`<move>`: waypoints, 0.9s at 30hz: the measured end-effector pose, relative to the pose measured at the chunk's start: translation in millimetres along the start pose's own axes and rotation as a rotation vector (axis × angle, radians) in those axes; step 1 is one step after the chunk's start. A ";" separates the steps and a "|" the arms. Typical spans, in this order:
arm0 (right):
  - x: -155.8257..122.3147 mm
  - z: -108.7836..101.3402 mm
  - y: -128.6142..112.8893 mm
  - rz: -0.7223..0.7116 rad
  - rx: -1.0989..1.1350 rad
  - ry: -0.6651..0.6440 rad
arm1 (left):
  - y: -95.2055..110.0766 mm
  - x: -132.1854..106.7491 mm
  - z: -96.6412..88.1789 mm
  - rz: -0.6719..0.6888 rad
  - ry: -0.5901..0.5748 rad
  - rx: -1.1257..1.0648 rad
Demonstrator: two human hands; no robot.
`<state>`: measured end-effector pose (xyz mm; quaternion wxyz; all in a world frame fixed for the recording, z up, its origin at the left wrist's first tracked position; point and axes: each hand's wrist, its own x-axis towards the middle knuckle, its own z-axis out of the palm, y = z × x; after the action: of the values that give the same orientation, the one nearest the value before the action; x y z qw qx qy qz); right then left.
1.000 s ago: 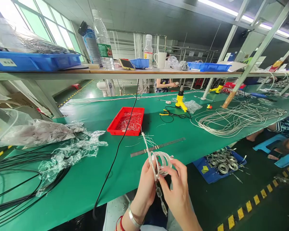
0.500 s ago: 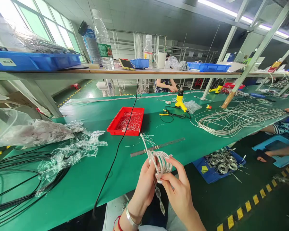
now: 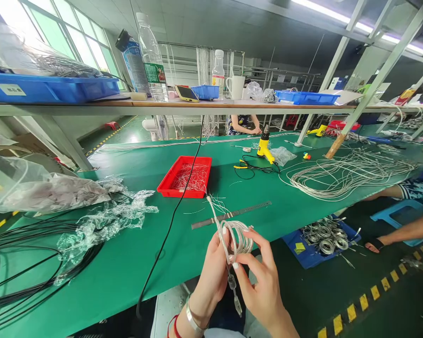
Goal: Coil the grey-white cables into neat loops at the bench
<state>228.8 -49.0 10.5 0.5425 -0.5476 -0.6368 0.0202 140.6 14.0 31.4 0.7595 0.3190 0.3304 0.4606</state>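
A coiled pale cable (image 3: 242, 237) sits between my two hands above the front edge of the green table. My left hand (image 3: 215, 267) is closed around the coil's left side, with the thumb up along it. On the other side my right hand (image 3: 262, 272) grips the coil with thumb and fingers. One cable end stretches away toward the red tray (image 3: 165, 190). The other end, with a clear bead-like lump and a plug (image 3: 237, 305), hangs below between my wrists. Just beyond the coil a steel ruler (image 3: 246, 210) lies flat beside some thin white strips.
A black cord (image 3: 167, 230) crosses the table left of my hands. Black cables and crumpled plastic film (image 3: 109, 225) lie farther left. A yellow heat gun (image 3: 264, 149) stands at the back. Loose cables (image 3: 324, 180) spread right; a blue bin (image 3: 305, 258) of coils is below.
My hands and the coil stay almost in place, with only a slight shift of the fingers. At right, a co-worker's arm and foot have moved.
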 end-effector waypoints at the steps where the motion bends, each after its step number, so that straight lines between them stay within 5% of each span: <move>1: -0.3 0.8 0.2 0.006 0.029 0.046 | 0.0 -0.4 0.6 -0.012 0.005 -0.006; 15: -6.4 18.1 4.5 -0.156 -0.174 0.260 | -8.7 3.1 -3.5 0.055 0.105 0.031; 21: -5.2 19.6 2.8 -0.212 -0.373 0.246 | -9.1 2.7 -3.9 0.069 0.053 0.029; 27: -2.6 17.4 -5.0 -0.167 -0.340 0.190 | -10.4 5.5 -7.0 0.075 0.085 0.067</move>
<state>212.5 -43.0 4.8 0.4999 -0.5760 -0.6200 -0.1842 142.0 16.4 18.1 0.7161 0.3365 0.3652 0.4905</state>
